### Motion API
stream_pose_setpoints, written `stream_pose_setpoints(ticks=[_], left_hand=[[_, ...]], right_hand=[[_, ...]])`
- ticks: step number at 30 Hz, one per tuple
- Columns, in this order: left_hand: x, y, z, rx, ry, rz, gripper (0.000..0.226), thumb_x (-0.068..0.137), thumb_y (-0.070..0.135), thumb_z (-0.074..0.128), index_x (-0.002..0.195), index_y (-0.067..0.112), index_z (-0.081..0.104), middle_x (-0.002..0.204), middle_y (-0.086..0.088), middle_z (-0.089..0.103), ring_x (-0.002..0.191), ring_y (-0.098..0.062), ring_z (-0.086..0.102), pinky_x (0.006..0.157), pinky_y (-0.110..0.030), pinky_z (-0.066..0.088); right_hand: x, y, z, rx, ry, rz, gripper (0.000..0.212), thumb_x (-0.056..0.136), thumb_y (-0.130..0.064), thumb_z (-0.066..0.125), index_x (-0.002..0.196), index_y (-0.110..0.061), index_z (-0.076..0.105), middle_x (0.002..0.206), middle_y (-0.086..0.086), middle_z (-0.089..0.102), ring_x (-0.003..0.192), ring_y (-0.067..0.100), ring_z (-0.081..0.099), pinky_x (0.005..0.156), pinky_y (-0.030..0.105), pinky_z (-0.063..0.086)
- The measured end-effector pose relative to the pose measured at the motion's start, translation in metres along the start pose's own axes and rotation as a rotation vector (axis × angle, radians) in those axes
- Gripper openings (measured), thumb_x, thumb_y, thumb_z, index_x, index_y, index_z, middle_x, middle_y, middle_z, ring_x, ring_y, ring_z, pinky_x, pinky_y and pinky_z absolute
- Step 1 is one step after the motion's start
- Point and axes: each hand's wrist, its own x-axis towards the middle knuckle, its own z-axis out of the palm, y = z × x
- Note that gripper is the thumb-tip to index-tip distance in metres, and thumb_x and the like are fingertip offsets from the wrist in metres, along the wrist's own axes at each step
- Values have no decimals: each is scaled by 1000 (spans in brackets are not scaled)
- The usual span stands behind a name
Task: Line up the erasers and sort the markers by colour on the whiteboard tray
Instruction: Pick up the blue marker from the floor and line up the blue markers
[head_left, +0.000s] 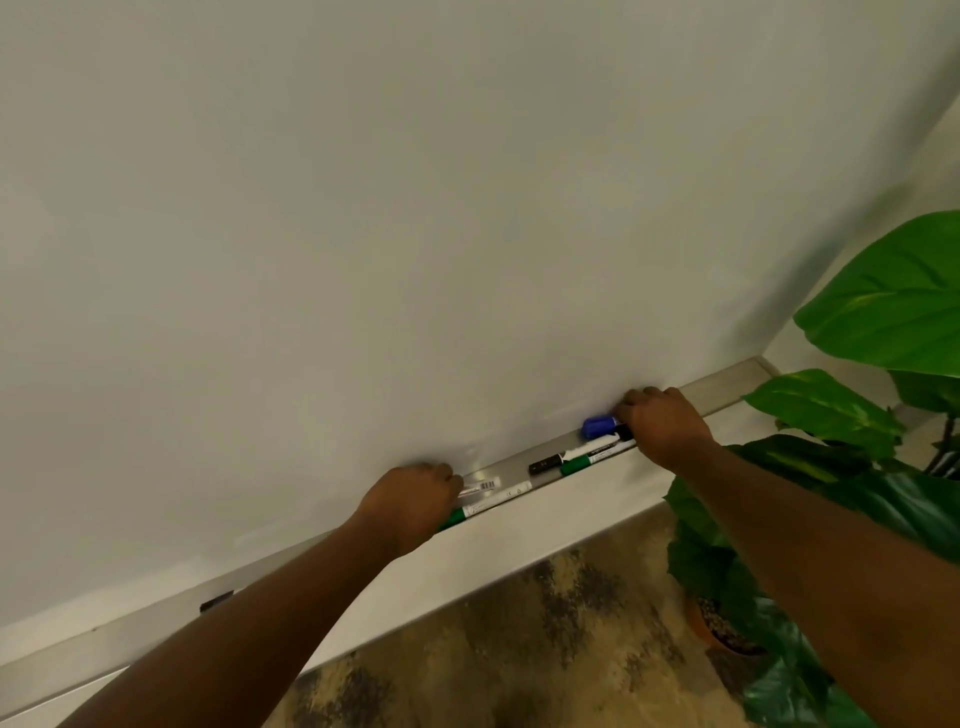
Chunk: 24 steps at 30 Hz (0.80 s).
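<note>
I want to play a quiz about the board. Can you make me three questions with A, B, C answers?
1. Where is the blue cap?
A. By the right hand
B. On the floor
C. By the left hand

2. How many green caps show on the tray?
A. None
B. Two
C. Five

3. What is the left hand doing?
A. Hanging in the air
B. Holding a leaf
C. Resting on markers in the tray

Answers:
1 A: the blue cap pokes out beside the right hand.
2 B: one green cap lies mid-tray, and another green cap peeks from under the left hand.
3 C: its knuckles sit over the marker ends; the grip itself is hidden.
</note>
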Motion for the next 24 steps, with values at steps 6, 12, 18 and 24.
stream_pose_setpoints(ticks=[6,12,18,24], left_hand=[[-2,4,0,-13,32,14,24,96,30,48,116,18,53,109,-5,60,90,-24,60,67,-37,49],[-14,1,-11,-51,78,3,28,96,33,47,117,17,55,110,-5,59,90,-24,58,68,-38,49],[-43,-4,-13,-54,131,28,29,97,26,48,123,15,53,114,-7,56,93,-22,54,71,-35,47],[-100,-27,-2,-49,160,-16,28,95,19,51,122,16,54,112,-6,56,92,-23,54,71,-35,46]], right_hand=[[-7,-4,-5,26,41,34,32,89,-17,60,120,-25,58,119,0,63,109,22,56,93,37,42],[-18,-26,-30,48,168,-1,32,87,-16,61,118,-24,59,114,0,64,103,23,58,88,37,42],[-34,-90,-60,57,236,-103,35,82,-7,60,114,-21,62,105,2,66,90,24,60,82,38,45],[-49,-155,-89,64,254,-191,32,80,-9,64,110,-20,63,97,2,66,85,25,60,79,36,43]])
